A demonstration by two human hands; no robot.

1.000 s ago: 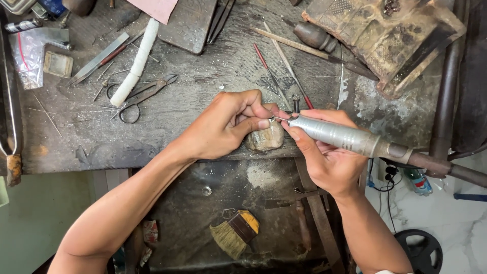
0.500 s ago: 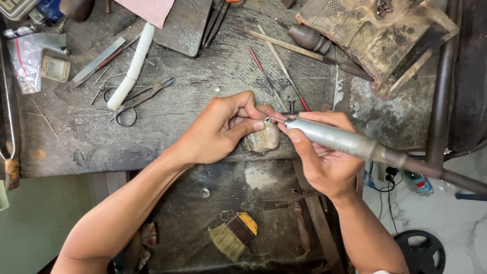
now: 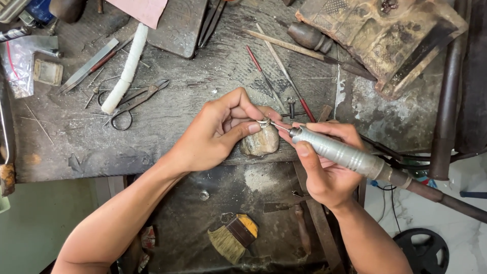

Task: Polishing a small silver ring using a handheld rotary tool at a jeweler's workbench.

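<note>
My left hand [image 3: 215, 134] pinches a small silver ring [image 3: 264, 122] between thumb and fingertips, resting it on a worn wooden bench peg [image 3: 259, 142] at the front edge of the workbench. My right hand [image 3: 324, 162] grips a grey metal rotary handpiece [image 3: 340, 151] like a pen. Its thin bit touches the ring from the right. A dark flexible shaft [image 3: 446, 200] runs from the handpiece off to the right.
The scarred wooden workbench [image 3: 76, 147] carries metal shears [image 3: 134, 100], a white wrapped stick [image 3: 124, 68], files [image 3: 276, 63], a dark metal block [image 3: 180, 25] and a battered wooden block [image 3: 385, 35]. A brush [image 3: 233, 238] lies in the tray below. A dark pipe [image 3: 446, 101] stands at right.
Both hands stay at the bench peg with the ring and handpiece; the handpiece has tilted slightly and the view has shifted a little. Nothing else moved.
</note>
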